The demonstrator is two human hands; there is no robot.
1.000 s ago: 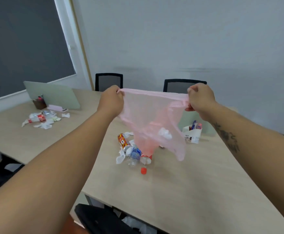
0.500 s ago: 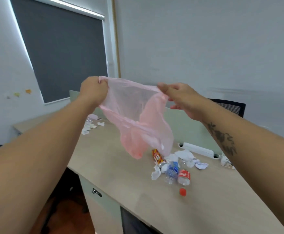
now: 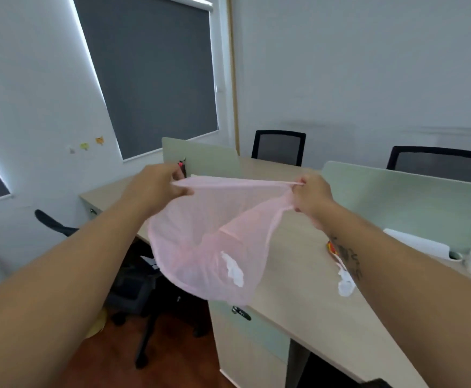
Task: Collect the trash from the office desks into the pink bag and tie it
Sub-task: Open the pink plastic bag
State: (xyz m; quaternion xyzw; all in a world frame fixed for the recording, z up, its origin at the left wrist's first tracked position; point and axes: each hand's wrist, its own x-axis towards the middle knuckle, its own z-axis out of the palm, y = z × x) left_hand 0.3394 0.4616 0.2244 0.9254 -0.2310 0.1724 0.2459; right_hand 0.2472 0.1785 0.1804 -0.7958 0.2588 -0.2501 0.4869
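The left hand (image 3: 158,187) is held out above the near-left corner of the surface (image 3: 298,275), its fingers curled and pinching the left end of the rim of the bag (image 3: 209,242). The rim is drawn taut, so the mouth's long axis runs left to right between the two hands, level and well above the surface. Below it the thin pink body sags down and toward the near left, hanging partly past the surface's edge, with a white scrap (image 3: 231,268) showing through its lower part. The right hand (image 3: 312,197) clamps the right end of the rim, fingers closed on the gathered plastic. The trash in view lies to the right of the bag and lower than its mouth. A white tissue (image 3: 346,285) and a red item (image 3: 331,246) rest on the surface just beside the right forearm, which hides part of them. What the red item is cannot be told. That puts the pile nearer the right hand than the left, and off to the side of the mouth rather than under it. The coming move probably means letting go with the right hand to reach down, while the left holds the mouth open toward the pile.
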